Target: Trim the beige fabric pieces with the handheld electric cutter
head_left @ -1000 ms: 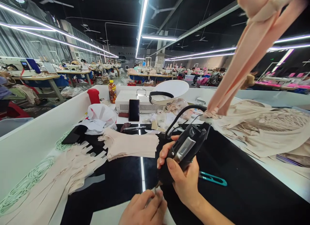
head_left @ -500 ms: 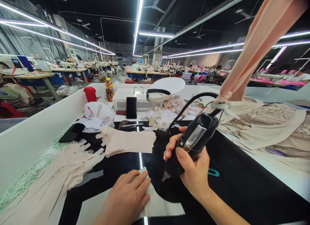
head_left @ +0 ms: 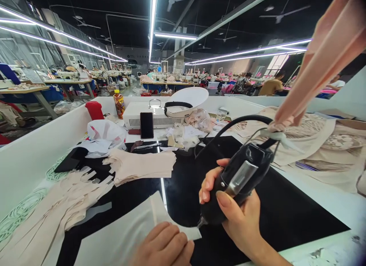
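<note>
My right hand is closed around a black corded hand tool, its pointed tip aimed down at the black work surface. A band of beige fabric hangs from above and is tied to the tool's cord end. My left hand lies flat, fingers together, on a pale fabric piece at the front edge, just left of the tool tip.
A stack of beige cut pieces and fanned strips lie to the left. Behind stand a white machine box, a phone, a white bowl-shaped lamp, a red cup and a bottle. Lace fabric is piled at right.
My right hand has lifted the tool and shifted it right. The pale fabric piece has come further into view under my left hand, which now sits lower in the frame. The teal snips are out of sight.
</note>
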{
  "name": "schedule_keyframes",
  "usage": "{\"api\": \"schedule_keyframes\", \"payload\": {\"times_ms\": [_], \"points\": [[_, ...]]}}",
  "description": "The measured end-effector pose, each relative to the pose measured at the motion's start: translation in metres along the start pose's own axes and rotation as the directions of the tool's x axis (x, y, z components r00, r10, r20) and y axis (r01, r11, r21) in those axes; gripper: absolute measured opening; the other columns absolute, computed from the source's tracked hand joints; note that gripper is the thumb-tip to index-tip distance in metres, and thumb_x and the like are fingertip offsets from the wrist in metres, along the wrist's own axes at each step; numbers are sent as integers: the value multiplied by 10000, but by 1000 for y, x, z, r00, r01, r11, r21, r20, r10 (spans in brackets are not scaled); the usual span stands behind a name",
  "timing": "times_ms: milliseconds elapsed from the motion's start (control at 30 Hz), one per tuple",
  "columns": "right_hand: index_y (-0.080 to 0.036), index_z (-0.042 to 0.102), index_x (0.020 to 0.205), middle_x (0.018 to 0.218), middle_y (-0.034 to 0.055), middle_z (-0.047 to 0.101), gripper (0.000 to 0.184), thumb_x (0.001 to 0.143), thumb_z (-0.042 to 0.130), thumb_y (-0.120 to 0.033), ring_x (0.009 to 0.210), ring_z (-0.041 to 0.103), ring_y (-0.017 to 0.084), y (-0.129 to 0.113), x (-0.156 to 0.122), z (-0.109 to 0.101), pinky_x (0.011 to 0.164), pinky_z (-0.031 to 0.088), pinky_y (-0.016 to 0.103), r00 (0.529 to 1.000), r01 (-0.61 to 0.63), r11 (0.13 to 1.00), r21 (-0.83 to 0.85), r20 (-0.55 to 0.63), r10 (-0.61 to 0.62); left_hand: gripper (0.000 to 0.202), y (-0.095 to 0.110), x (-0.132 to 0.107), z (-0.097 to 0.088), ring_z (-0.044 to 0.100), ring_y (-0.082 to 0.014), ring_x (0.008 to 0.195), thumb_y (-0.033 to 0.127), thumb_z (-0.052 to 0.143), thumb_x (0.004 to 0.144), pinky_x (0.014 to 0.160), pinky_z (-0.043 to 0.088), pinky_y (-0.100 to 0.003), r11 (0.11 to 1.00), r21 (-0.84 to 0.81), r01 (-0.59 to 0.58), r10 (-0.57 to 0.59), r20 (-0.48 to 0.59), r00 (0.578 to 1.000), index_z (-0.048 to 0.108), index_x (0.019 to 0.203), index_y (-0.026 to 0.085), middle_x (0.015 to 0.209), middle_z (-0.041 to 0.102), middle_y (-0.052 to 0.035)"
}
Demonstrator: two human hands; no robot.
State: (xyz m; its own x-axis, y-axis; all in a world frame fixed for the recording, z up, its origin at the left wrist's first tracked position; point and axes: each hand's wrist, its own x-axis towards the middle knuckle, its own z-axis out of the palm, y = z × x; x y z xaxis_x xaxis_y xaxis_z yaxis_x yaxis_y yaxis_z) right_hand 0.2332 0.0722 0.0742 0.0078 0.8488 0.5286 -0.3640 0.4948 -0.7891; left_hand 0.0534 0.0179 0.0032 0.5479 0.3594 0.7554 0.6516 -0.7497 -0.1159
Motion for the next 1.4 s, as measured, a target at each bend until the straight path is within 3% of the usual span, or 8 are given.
{"api": "schedule_keyframes", "payload": {"times_ms": [267, 600, 1067, 1400], "points": [[-329, 610, 1259, 841, -13, 661, 380, 943, 798, -426, 605, 642, 137, -9, -9, 3, 539, 573, 275, 998, -17, 999, 42, 55, 15, 427, -1, -1, 4, 670, -148, 732, 257, 312, 1175, 731, 530, -287, 1000, -18, 24, -22, 95, 995, 703, 1032, 162, 836, 700, 19], [-330, 592, 1271, 862, -14, 656, 387, 951, 796, -406, 619, 610, 122, -4, -9, 4, 565, 567, 276, 998, -29, 999, 22, 58, 27, 470, -2, -4, 6, 641, -162, 775, 371, 295, 1187, 754, 501, -304, 999, -21, 36, -33, 117, 993, 706, 1064, 179, 869, 703, 22], [-312, 598, 1270, 868, -14, 664, 392, 947, 805, -393, 652, 654, 132, -3, -8, 0, 593, 594, 281, 1000, 2, 1000, 5, 20, -2, 481, -4, -7, 6, 637, -159, 776, 357, 285, 1187, 749, 492, -290, 998, -47, 52, -47, 106, 993, 695, 1017, 171, 896, 700, 10], [-326, 592, 1274, 875, -22, 664, 383, 957, 796, -388, 628, 619, 115, 2, -7, 3, 553, 549, 257, 999, 11, 1000, -20, 31, -11, 463, -3, -8, 5, 636, -169, 783, 351, 289, 1184, 746, 497, -302, 998, -50, 50, -42, 145, 989, 694, 1057, 166, 909, 691, -6]]}}
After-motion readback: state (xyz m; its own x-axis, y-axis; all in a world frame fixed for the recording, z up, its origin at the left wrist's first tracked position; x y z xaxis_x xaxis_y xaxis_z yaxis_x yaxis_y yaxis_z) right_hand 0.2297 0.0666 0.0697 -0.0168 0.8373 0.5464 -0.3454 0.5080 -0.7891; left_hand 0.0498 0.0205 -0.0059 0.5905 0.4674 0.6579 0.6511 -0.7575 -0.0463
